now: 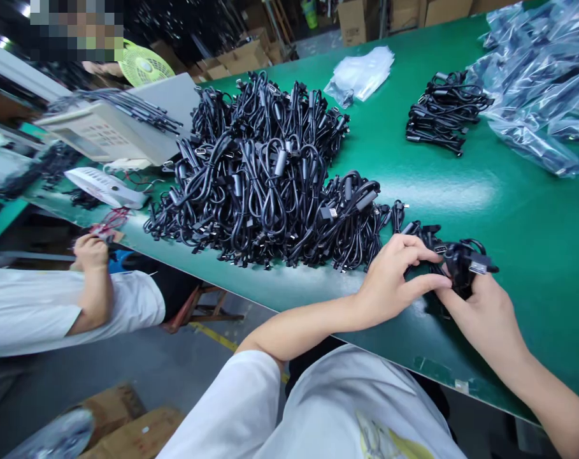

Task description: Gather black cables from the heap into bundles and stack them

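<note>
- Cable bundle: is sitting in the person's hands, to the right of the large cable pile and closer to the wearer.
- Right hand: is gripping the cable bundle, with its fingers wrapping around the far side.
- Left hand: is holding its thumb and index fingertip at the left edge of the cable bundle; whether they are clamping a strand cannot be told.
- Connector: is projecting from the right part of the cable bundle.
- Large cable pile: is resting on the green bench, its coils overlapping.
- Small cable stack: is lying to the right of the large cable pile, well apart from it.
- Silvery bags: are spreading beyond that stack, farther right of the pile.
- Clear bags: are lying near the pile, on its far right side.
- Beige keypad unit: is standing left of the pile, bearing thin black cables.
- Co-worker's hand: is showing well left of the pile, at the bench edge; its grip cannot be told.
- Green fan: is standing beyond the pile, to its left.
</note>
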The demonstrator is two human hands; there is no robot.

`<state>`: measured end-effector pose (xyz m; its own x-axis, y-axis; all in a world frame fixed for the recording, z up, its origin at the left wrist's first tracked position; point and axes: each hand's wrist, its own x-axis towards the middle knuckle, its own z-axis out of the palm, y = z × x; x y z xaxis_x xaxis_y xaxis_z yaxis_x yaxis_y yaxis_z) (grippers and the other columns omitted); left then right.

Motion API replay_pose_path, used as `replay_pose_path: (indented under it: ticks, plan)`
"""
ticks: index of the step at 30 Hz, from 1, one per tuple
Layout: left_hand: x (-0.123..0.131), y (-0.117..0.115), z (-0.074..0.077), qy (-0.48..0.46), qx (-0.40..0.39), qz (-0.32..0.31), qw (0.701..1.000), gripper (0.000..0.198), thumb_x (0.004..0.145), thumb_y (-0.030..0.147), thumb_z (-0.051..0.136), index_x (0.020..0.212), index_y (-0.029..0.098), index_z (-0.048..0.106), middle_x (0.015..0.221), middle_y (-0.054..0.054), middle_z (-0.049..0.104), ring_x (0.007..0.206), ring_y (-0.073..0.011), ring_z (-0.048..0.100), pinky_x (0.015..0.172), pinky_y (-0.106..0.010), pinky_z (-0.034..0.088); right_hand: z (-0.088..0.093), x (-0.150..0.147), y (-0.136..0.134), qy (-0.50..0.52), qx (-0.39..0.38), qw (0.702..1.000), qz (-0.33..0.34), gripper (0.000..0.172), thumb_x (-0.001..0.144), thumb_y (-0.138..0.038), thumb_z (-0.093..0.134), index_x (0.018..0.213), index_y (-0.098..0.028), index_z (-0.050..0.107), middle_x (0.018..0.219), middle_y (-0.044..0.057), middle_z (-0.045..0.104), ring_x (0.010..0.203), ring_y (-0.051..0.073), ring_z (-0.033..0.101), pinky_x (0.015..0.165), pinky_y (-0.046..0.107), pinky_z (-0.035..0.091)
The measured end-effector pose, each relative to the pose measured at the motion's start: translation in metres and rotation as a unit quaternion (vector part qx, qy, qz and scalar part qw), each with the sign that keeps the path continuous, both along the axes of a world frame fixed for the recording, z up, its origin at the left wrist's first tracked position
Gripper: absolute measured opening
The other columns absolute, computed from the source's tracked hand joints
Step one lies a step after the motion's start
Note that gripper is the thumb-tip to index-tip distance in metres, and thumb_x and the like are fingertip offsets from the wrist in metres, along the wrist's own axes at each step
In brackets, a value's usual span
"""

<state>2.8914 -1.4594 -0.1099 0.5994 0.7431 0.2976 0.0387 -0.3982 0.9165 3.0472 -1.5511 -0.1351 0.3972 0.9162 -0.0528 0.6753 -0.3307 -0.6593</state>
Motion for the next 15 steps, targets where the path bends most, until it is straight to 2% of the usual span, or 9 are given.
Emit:
replay_pose_path:
  ticks: [2,5,10,12,15]
  plan:
    - [0.001,-0.002,-0.003,0.021,-0.059,-0.008,0.998,0.034,0.078,0.042,0.075,0.097,0.016,0.064,0.104,-0.006,0.054,0.094,-0.0151,0.052,0.082,-0.029,0.047,-0.002,-0.007,0.001,-0.064,0.016,0.998,0.025,0.041,0.088,-0.051,0.051,0.112,-0.019,0.057,0.106,0.012,0.062,0.087,0.028,0.063,0.065,0.035,0.047]
    - [0.003,-0.005,-0.005,0.021,-0.161,0.016,0.987,0.039,0.072,0.045,0.079,0.090,0.017,0.058,0.099,-0.004,0.054,0.090,-0.0144,0.052,0.080,-0.029,0.045,0.000,-0.015,0.001,-0.080,0.033,0.994,0.060,0.037,0.091,-0.045,0.049,0.118,-0.019,0.051,0.110,0.012,0.057,0.088,0.026,0.062,0.063,0.033,0.047]
    - [0.008,-0.006,-0.003,-0.072,-0.382,0.009,0.921,0.045,0.068,0.045,0.081,0.087,0.017,0.052,0.082,0.002,0.059,0.077,-0.0102,0.055,0.078,-0.028,0.045,0.004,-0.016,0.002,-0.101,0.032,0.993,0.043,0.030,0.091,-0.040,0.051,0.114,-0.021,0.047,0.113,0.011,0.054,0.087,0.026,0.062,0.062,0.032,0.044]
    - [0.009,-0.004,-0.002,-0.089,-0.422,0.013,0.902,0.044,0.064,0.043,0.084,0.081,0.015,0.054,0.078,0.002,0.060,0.074,-0.0092,0.054,0.076,-0.027,0.043,0.005,-0.014,0.003,-0.092,0.018,0.995,0.037,0.034,0.091,-0.044,0.051,0.115,-0.021,0.047,0.111,0.011,0.055,0.086,0.026,0.062,0.061,0.033,0.043]
    - [0.008,-0.002,0.002,-0.094,-0.439,0.010,0.893,0.041,0.062,0.042,0.084,0.080,0.014,0.060,0.078,0.002,0.060,0.074,-0.0089,0.052,0.077,-0.026,0.041,0.005,-0.011,0.005,-0.062,0.002,0.998,0.030,0.039,0.090,-0.049,0.052,0.117,-0.022,0.049,0.109,0.010,0.055,0.088,0.027,0.060,0.064,0.034,0.043]
